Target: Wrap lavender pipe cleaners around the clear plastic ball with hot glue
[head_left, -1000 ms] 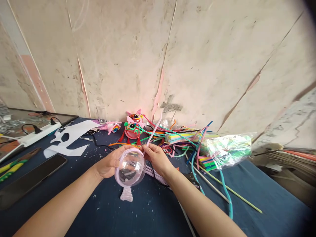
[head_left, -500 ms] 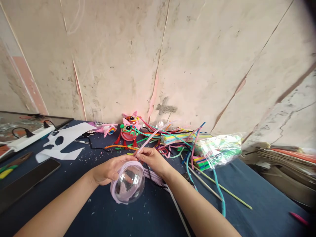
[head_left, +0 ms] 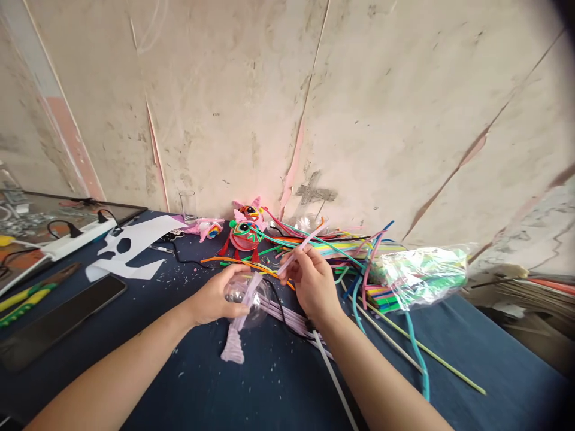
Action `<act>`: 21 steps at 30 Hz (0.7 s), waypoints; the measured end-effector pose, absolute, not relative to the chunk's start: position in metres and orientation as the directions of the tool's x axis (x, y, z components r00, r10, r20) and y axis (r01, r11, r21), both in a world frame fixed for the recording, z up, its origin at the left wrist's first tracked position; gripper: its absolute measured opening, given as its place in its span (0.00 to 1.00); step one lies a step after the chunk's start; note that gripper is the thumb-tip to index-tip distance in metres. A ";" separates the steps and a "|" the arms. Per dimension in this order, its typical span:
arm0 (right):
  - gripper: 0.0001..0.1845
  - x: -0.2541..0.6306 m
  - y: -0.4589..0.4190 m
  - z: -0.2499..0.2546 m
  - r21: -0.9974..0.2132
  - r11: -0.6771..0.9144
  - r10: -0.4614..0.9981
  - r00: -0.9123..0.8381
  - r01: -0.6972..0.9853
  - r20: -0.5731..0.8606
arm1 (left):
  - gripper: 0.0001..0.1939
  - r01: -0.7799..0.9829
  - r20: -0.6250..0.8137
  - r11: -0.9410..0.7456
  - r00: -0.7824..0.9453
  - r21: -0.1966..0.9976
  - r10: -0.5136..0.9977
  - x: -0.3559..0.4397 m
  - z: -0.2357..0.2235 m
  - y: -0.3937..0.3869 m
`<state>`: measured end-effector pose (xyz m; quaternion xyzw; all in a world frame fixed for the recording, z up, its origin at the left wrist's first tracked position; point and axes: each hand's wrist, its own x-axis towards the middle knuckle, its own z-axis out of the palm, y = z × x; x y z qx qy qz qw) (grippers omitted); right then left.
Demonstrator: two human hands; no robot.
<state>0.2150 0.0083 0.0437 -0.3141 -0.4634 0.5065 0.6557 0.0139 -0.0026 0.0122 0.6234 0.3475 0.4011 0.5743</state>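
Note:
A clear plastic ball (head_left: 257,309) is in my left hand (head_left: 209,299), the thumb and fingers curved around its left side. Across the ball runs a lilac pipe-cleaner band (head_left: 245,304), seen nearly edge-on. Below the ball hangs a flared, ribbed lilac piece (head_left: 233,347). My right hand (head_left: 317,290) is to the right and slightly farther off, its fingers pinching a lilac pipe cleaner (head_left: 309,238) that slants up past them. Its lower end runs toward the band; whether they join is unclear. Loose lilac pipe cleaners (head_left: 291,318) lie on the table behind the ball.
Fish-like pink ornaments (head_left: 246,238) stand by the wall. Coloured pipe cleaners and a clear bag (head_left: 422,275) of more lie at right. Cut white paper (head_left: 144,234), a phone (head_left: 67,317), yellow-green-handled pliers (head_left: 33,296) and a power strip (head_left: 74,239) lie at left.
The ball has been turned, so its band shows edge-on and the flared lilac piece has come into sight. My right hand has moved right, away from my left. The view has shifted left.

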 end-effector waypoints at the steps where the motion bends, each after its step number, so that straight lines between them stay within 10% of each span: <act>1: 0.15 0.214 0.005 0.044 -0.883 0.288 0.955 0.036 -0.372 0.296 | 0.35 -0.001 0.117 -0.128 0.402 0.992 0.908 0.015 0.013 -0.003; 21: 0.19 0.186 -0.014 0.024 -0.935 0.287 0.950 -0.061 -0.209 0.305 | 0.31 0.089 0.210 -0.251 0.321 0.964 0.923 0.018 0.010 -0.002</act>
